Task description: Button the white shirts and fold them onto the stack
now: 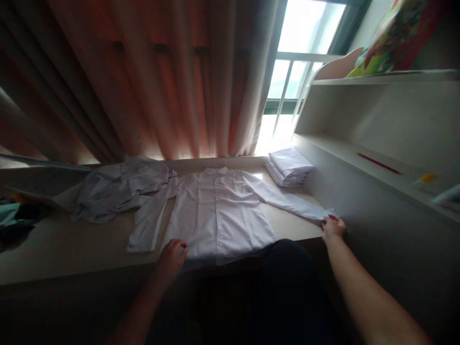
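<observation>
A white long-sleeved button-up shirt (233,215) lies front up and spread flat on the desk, its collar toward the window. Its hem reaches the desk's front edge. The sleeve on the left angles down beside the body, while the one on the right stretches out to the side. My right hand (334,227) is closed on the cuff of that right sleeve, at the desk's right end. By the shirt's lower left corner is my left hand (174,258), loosely curled with a gap between thumb and fingers; I see no cloth gripped in it.
A stack of folded white shirts (290,165) stands at the back right. Crumpled white clothing (124,187) lies left of the shirt. A shelf unit (359,158) with a red pencil (379,163) borders the right side. Dark items (17,220) sit far left. Curtains (161,81) hang behind.
</observation>
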Tool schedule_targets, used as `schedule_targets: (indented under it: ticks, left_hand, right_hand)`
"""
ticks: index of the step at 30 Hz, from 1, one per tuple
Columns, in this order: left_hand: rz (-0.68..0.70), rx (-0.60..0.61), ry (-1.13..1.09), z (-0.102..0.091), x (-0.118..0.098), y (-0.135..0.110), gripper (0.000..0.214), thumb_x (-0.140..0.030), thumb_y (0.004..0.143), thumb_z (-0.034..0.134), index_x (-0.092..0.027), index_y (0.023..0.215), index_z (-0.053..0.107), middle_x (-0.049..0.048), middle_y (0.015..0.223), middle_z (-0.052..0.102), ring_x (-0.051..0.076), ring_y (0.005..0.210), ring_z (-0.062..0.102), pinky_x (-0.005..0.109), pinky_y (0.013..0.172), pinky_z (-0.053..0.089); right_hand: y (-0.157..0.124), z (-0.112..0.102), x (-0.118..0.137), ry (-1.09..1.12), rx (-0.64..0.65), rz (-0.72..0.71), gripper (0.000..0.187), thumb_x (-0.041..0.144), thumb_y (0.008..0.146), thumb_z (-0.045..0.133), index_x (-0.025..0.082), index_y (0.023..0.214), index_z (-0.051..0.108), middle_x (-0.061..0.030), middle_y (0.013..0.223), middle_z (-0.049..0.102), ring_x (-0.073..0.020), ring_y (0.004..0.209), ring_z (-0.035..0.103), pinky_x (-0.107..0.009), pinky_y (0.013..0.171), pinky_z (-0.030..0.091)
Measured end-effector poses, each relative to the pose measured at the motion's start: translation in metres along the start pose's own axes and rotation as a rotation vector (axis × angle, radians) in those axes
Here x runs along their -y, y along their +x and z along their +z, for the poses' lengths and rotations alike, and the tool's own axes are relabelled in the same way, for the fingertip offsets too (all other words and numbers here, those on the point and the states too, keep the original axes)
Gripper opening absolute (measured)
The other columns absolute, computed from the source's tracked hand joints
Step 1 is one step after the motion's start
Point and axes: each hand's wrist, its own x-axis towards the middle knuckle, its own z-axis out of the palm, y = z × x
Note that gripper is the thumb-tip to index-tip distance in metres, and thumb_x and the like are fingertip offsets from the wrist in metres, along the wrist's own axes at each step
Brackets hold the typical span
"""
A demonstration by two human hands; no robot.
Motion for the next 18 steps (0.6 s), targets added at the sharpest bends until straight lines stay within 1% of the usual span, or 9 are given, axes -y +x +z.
schedule_targets:
  ticks: [2, 4, 5, 7, 9, 12, 14, 15, 18]
  left_hand:
    - [0.081, 0.056, 0.083, 0.008, -0.012, 0.014, 0.034, -0.037, 0.090, 0.047, -0.018, 0.110, 0.067, 0.0128, 0.128, 0.063, 0.027, 0.127, 0.054, 0.044, 0.110, 0.040]
    - [0.114, 0.163, 0.190, 0.019, -0.020, 0.021, 0.048, -0.042, 0.089, 0.052, -0.022, 0.133, 0.058, 0.0105, 0.149, 0.049, 0.030, 0.144, 0.035, 0.050, 0.117, 0.032]
    - [0.113, 0.224, 0.249, 0.024, -0.022, 0.022, 0.057, -0.044, 0.088, 0.056, -0.024, 0.141, 0.051, 0.0091, 0.155, 0.042, 0.031, 0.148, 0.027, 0.054, 0.118, 0.027]
    - [0.110, 0.320, 0.353, 0.032, -0.020, 0.018, 0.073, -0.047, 0.084, 0.061, -0.027, 0.151, 0.039, 0.0072, 0.161, 0.030, 0.033, 0.151, 0.018, 0.060, 0.119, 0.018]
    - [0.120, 0.362, 0.427, 0.035, -0.014, 0.011, 0.080, -0.045, 0.082, 0.065, -0.030, 0.154, 0.033, 0.0061, 0.163, 0.023, 0.033, 0.152, 0.013, 0.062, 0.120, 0.011]
    - [0.126, 0.365, 0.494, 0.031, -0.004, -0.001, 0.082, -0.029, 0.081, 0.065, -0.032, 0.155, 0.030, 0.0040, 0.164, 0.019, 0.031, 0.153, 0.010, 0.059, 0.121, 0.009]
    - [0.131, 0.367, 0.514, 0.025, 0.002, -0.008, 0.082, -0.021, 0.080, 0.062, -0.033, 0.154, 0.030, 0.0024, 0.164, 0.019, 0.029, 0.153, 0.010, 0.058, 0.121, 0.010]
    - [0.135, 0.371, 0.516, 0.022, 0.005, -0.011, 0.082, -0.019, 0.080, 0.060, -0.034, 0.154, 0.030, 0.0018, 0.164, 0.019, 0.029, 0.153, 0.010, 0.057, 0.121, 0.011]
    - [0.142, 0.386, 0.501, 0.014, 0.010, -0.017, 0.082, -0.019, 0.079, 0.059, -0.035, 0.154, 0.030, 0.0014, 0.164, 0.019, 0.029, 0.153, 0.011, 0.057, 0.121, 0.012]
  right_hand:
    - [0.006, 0.006, 0.001, 0.095, -0.102, 0.124, 0.022, 0.015, 0.073, 0.061, 0.022, 0.087, 0.047, 0.0045, 0.083, 0.056, -0.0105, 0.064, 0.057, -0.026, 0.061, 0.055]
    - [0.012, 0.009, 0.006, 0.161, -0.150, 0.231, 0.019, 0.014, 0.079, 0.058, 0.024, 0.087, 0.043, 0.0043, 0.088, 0.056, -0.0089, 0.063, 0.057, -0.022, 0.056, 0.055]
    - [0.015, 0.010, 0.009, 0.191, -0.152, 0.273, 0.017, 0.014, 0.082, 0.056, 0.024, 0.086, 0.043, 0.0041, 0.087, 0.056, -0.0086, 0.061, 0.057, -0.021, 0.054, 0.054]
    - [0.019, 0.013, 0.015, 0.239, -0.123, 0.343, 0.016, 0.015, 0.087, 0.055, 0.024, 0.082, 0.042, 0.0043, 0.083, 0.056, -0.0082, 0.057, 0.057, -0.020, 0.051, 0.054]
    - [0.020, 0.016, 0.020, 0.268, -0.065, 0.403, 0.018, 0.015, 0.088, 0.056, 0.022, 0.077, 0.043, 0.0045, 0.076, 0.055, -0.0078, 0.053, 0.055, -0.018, 0.049, 0.053]
    - [0.018, 0.022, 0.024, 0.265, 0.053, 0.475, 0.019, 0.013, 0.085, 0.059, 0.020, 0.072, 0.047, 0.0030, 0.067, 0.056, -0.0096, 0.049, 0.055, -0.020, 0.045, 0.051]
    - [0.016, 0.027, 0.028, 0.248, 0.099, 0.486, 0.017, 0.011, 0.084, 0.058, 0.018, 0.070, 0.051, 0.0020, 0.063, 0.056, -0.0114, 0.046, 0.054, -0.021, 0.041, 0.049]
    - [0.016, 0.030, 0.032, 0.246, 0.099, 0.467, 0.017, 0.011, 0.084, 0.057, 0.018, 0.070, 0.051, 0.0024, 0.061, 0.055, -0.0116, 0.045, 0.054, -0.022, 0.041, 0.048]
    - [0.020, 0.040, 0.050, 0.285, 0.058, 0.316, 0.013, 0.014, 0.085, 0.055, 0.018, 0.073, 0.053, 0.0046, 0.063, 0.056, -0.0102, 0.048, 0.054, -0.021, 0.045, 0.050]
